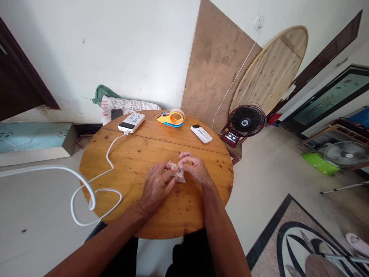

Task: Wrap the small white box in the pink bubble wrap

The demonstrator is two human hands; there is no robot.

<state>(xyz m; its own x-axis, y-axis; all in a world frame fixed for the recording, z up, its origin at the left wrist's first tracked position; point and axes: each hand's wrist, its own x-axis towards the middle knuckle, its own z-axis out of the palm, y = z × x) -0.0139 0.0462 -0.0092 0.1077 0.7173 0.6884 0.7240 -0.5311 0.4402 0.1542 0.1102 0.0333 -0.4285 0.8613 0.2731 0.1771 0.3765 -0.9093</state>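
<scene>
A small pale packet (180, 177) with faint reddish marks lies on or just above the round wooden table, between both hands. Its exact kind is too small to make out. My left hand (157, 182) grips it from the left, thumb and fingers pressed against its side. From the right, my right hand (196, 168) pinches its upper edge with thumb and forefinger, the other fingers curled. Beyond the hands stand an orange and blue tape dispenser (164, 119) and a white remote-like device (201, 134).
On the left of the wooden table (138, 154) lies a white power bank (135, 119) with a white cable (108, 154) looping off the edge. A printed sack (135, 104) sits behind the table. A dark red fan (245, 121) stands to the right.
</scene>
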